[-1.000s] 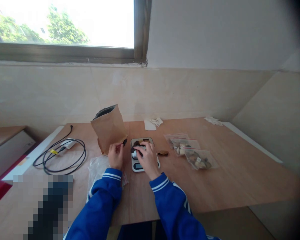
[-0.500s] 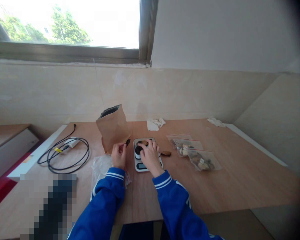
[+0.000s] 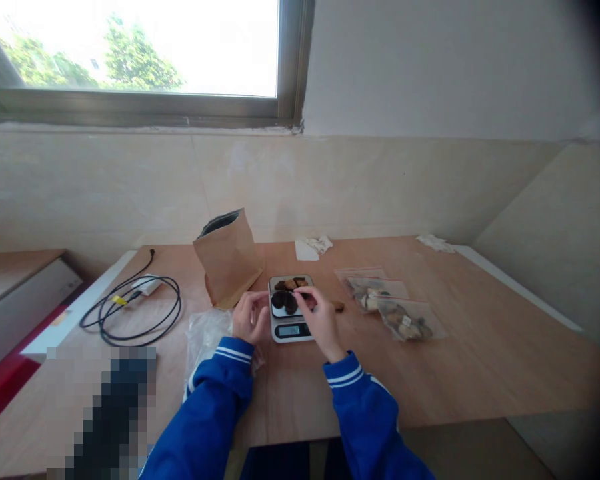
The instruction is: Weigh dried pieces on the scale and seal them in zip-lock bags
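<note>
A white kitchen scale (image 3: 292, 333) with a lit display lies on the table in front of me. Dark, round dried slices (image 3: 284, 303) rest on its plate, with brown dried pieces (image 3: 294, 284) behind them. My left hand (image 3: 249, 319) is at the scale's left edge, thumb and fingers apart, nothing visible in it. Over the plate's right side, my right hand (image 3: 321, 321) has thumb and forefinger drawn together; whatever lies between the tips is too small to make out. A brown piece (image 3: 338, 306) sits on the table just right of the scale, partly behind that hand.
An upright brown paper bag (image 3: 230, 263) stands behind my left hand, its top open. Clear plastic bags (image 3: 207, 333) lie left of the scale. Zip bags of dried pieces (image 3: 410, 320) lie right. A coiled black cable (image 3: 177, 307) and crumpled paper (image 3: 320, 245) are farther off.
The dark piece in my left hand is out of its fingers, which have spread and moved toward the scale. My right hand has shifted right, uncovering the display and more slices.
</note>
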A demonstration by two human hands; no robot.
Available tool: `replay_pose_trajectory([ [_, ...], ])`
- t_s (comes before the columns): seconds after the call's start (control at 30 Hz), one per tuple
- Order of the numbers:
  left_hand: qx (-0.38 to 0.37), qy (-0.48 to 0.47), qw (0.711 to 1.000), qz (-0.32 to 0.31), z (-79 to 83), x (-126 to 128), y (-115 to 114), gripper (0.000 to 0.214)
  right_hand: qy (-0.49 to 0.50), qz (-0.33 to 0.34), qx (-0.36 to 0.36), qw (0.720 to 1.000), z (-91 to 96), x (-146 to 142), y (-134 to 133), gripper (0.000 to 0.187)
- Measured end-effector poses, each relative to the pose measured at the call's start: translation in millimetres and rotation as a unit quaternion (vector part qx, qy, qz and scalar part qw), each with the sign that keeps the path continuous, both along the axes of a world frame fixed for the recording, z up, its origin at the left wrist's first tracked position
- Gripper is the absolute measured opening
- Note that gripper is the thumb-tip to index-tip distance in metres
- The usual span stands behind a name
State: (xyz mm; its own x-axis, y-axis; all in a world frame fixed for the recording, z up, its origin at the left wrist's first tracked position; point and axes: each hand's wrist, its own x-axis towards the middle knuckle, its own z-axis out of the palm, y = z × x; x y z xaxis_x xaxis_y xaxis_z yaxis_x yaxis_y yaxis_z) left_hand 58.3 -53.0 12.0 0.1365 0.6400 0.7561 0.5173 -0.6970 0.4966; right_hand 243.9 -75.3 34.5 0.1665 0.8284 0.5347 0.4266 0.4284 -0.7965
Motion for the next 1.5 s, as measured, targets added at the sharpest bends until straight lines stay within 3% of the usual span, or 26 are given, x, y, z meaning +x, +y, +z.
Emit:
replay_pose_trajectory([
  [0.13, -0.027, -0.076, 0.996, 0.038, 0.1, 1.8, 0.9, 0.025, -0.028, -0.130, 0.014, 0.991, -33.0, 50.9, 2.8, 0.025],
  [0.2, -0.029, -0.091, 0.995, 0.043, -0.6, 1.3, 1.6, 0.026, -0.063, -0.164, 0.012, 0.984, -48.4, 68.4, 2.9, 0.022],
  [0.3, -0.007, -0.080, 0.996, 0.037, -2.6, -2.0, 1.4, 0.024, -0.118, -0.144, 0.006, 0.983, -65.2, 77.2, 3.8, 0.018],
  [0.43, 0.055, -0.067, 0.995, 0.051, -0.8, -5.4, -1.5, 0.021, -0.152, -0.111, 0.005, 0.982, -73.3, 72.2, 8.1, 0.021],
  [0.5, 0.066, -0.061, 0.994, 0.059, 7.8, -4.0, -4.6, 0.021, -0.154, -0.115, 0.007, 0.981, -73.4, 70.4, 9.9, 0.021],
  [0.6, 0.040, -0.030, 0.997, 0.065, 34.1, -0.2, -15.5, 0.020, -0.166, -0.122, 0.005, 0.979, -72.2, 70.5, 10.6, 0.020],
  [0.73, -0.092, -0.012, 0.994, 0.054, 64.5, -8.7, -41.1, 0.020, -0.187, -0.117, 0.003, 0.975, -71.0, 71.7, 8.6, 0.025],
  [0.8, -0.130, 0.024, 0.989, 0.058, 60.3, -22.3, -54.3, 0.021, -0.186, -0.122, 0.002, 0.975, -70.6, 71.9, 7.4, 0.027],
  [0.97, -0.213, 0.197, 0.951, 0.106, 8.4, -57.9, -78.7, 0.031, -0.159, -0.147, 0.000, 0.976, -69.7, 71.5, 4.0, 0.025],
  [1.07, -0.253, 0.236, 0.929, 0.130, -8.0, -63.7, -85.9, 0.034, -0.127, -0.167, -0.002, 0.978, -69.8, 73.1, -2.7, 0.020],
  [1.23, -0.245, 0.231, 0.930, 0.151, 1.3, -60.9, -86.1, 0.027, -0.124, -0.184, -0.015, 0.975, -72.6, 81.7, -18.4, 0.018],
  [1.33, -0.215, 0.178, 0.947, 0.160, 7.4, -59.3, -85.2, 0.023, -0.133, -0.191, -0.011, 0.972, -69.8, 85.1, -23.4, 0.021],
  [1.5, -0.147, 0.054, 0.981, 0.117, 14.6, -44.3, -91.0, 0.027, -0.123, -0.182, 0.048, 0.974, -40.4, 61.6, -36.0, 0.027],
])
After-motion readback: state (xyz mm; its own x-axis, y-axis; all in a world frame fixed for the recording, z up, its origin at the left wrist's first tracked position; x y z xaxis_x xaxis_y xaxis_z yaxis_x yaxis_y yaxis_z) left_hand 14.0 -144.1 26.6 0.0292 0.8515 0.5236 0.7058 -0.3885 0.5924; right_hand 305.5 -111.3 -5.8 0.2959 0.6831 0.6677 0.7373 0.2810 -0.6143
